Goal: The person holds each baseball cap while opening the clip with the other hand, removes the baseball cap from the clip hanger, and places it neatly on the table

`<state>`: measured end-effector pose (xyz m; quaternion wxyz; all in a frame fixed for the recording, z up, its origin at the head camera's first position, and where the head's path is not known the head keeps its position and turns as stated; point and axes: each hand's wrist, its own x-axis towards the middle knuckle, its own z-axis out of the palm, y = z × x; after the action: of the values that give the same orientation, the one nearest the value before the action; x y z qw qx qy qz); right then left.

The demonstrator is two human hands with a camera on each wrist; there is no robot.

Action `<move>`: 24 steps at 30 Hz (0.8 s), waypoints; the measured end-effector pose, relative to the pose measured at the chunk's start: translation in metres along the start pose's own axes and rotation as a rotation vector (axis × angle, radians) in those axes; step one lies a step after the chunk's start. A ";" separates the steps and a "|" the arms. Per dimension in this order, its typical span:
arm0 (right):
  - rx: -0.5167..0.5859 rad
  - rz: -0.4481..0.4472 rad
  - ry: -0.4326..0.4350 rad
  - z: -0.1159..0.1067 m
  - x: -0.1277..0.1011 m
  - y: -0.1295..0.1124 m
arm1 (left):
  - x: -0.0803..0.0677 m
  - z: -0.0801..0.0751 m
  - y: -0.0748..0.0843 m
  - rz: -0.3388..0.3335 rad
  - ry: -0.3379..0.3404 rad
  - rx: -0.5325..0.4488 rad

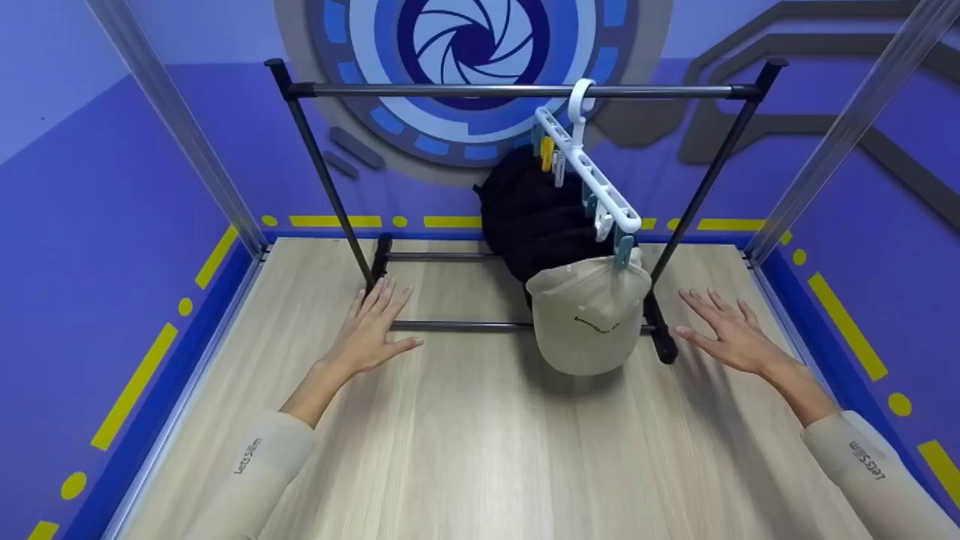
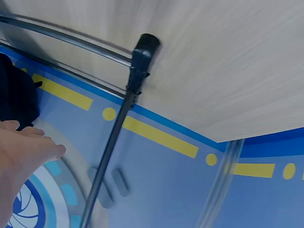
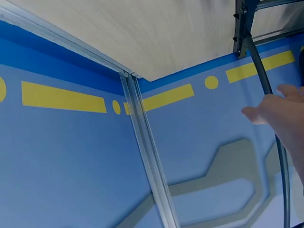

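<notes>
Both hands hold nothing, fingers straight and spread. In the head view my left hand (image 1: 369, 330) is beside the left foot of a black metal clothes rack (image 1: 480, 91). My right hand (image 1: 729, 334) is just right of the rack's right foot (image 1: 664, 345). From the rack's top bar hangs a white clip hanger (image 1: 589, 169) by its hook, pointing toward me. A beige cap (image 1: 589, 322) hangs from a teal clip (image 1: 623, 251) at the near end. Behind it hangs a black cap-like cloth item (image 1: 536, 210), partly hidden by the hanger and the beige cap.
A yellow clip (image 1: 547, 153) and other clips line the hanger. The rack stands on a light wood-grain tabletop (image 1: 465, 435). Blue-purple printed walls (image 1: 90, 247) enclose it on the left, back and right, with metal posts (image 1: 180, 127) in the corners.
</notes>
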<state>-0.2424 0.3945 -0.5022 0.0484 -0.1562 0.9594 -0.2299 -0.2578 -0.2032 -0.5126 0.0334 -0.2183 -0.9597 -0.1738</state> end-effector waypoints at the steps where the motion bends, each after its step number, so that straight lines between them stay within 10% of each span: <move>1: -0.001 -0.006 0.003 0.000 0.001 -0.001 | 0.001 -0.001 0.002 0.009 0.003 0.001; 11: -0.007 -0.038 0.041 -0.006 0.003 -0.012 | 0.009 -0.008 0.020 0.113 -0.003 0.044; 24: 0.040 -0.199 0.367 -0.001 0.015 -0.045 | 0.015 0.000 0.049 0.280 0.088 0.117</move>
<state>-0.2440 0.3518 -0.4812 -0.1470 -0.2048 0.9272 -0.2770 -0.2506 -0.1554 -0.4948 0.1120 -0.3398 -0.9260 -0.1209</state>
